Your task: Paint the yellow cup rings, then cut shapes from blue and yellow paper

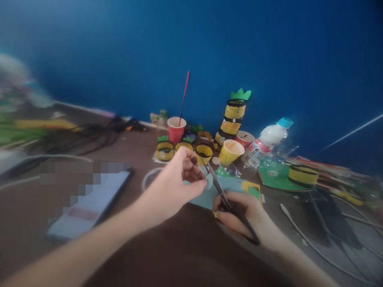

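My left hand [188,175] pinches a small pale blue paper piece [210,181] between thumb and fingers. In my right hand [239,211] is a pair of scissors [220,187], my fingers wrapped round the dark handles. The blades point up and to the left, slightly apart, right beside the paper piece; whether they touch it I cannot tell. Beneath both hands lies a light blue sheet [203,199], partly hidden by them. A yellow and green paper piece [253,191] rests at its right end.
Behind my hands stand a red cup [176,129] with a stick, yellow rings [204,150], a yellow cup [231,152] and a yellow-black tower [235,115] with a green crown. A bottle [271,137] leans at right, near a green board [275,181]. At left lies a tablet [92,207].
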Demonstrator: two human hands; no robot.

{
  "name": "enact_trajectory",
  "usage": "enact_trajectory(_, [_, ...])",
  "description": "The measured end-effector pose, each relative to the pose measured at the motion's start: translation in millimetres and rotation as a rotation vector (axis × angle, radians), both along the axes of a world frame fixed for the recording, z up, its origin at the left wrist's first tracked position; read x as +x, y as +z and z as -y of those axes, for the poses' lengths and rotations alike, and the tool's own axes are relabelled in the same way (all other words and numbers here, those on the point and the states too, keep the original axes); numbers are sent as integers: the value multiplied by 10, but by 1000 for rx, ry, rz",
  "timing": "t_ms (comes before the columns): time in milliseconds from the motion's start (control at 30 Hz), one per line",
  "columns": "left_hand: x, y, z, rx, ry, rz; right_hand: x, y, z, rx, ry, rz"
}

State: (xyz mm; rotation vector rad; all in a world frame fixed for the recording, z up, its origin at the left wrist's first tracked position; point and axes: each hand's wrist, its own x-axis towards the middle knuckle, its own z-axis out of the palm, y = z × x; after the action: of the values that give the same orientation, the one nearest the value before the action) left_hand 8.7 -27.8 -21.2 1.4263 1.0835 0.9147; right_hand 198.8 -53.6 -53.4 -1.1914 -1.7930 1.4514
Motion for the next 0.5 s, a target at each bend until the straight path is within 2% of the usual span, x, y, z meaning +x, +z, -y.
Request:
enact_trajectory(133, [-14,-3,7,24,-34,-63,7,12,2,3,21,4])
enact_trajectory(500, [-51,-1,12,33,-42,-76,8,1,-6,33,9,27])
